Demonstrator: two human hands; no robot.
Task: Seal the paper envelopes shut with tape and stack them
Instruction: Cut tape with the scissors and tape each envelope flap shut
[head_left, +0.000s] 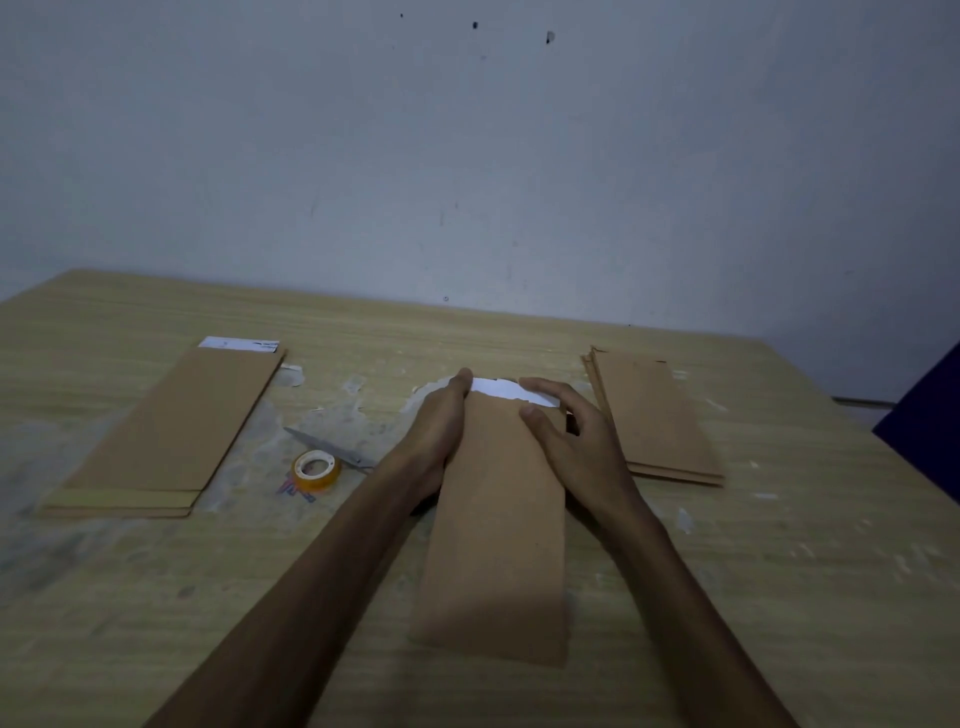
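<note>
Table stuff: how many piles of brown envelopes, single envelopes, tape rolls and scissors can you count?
Envelope piles: 2, the left pile and the right pile
Single envelopes: 1, the envelope under the left hand and right hand
Tape rolls: 1, the tape roll
Scissors: 1, the scissors
Total: 5

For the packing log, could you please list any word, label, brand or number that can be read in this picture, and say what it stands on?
None can be read.
White sheet sticking out at the far end of the left envelope stack: dark marks, too small and blurred.
Printed scrap under the tape roll: red and blue print, blurred.
White sheet in the middle envelope: no print visible.
</note>
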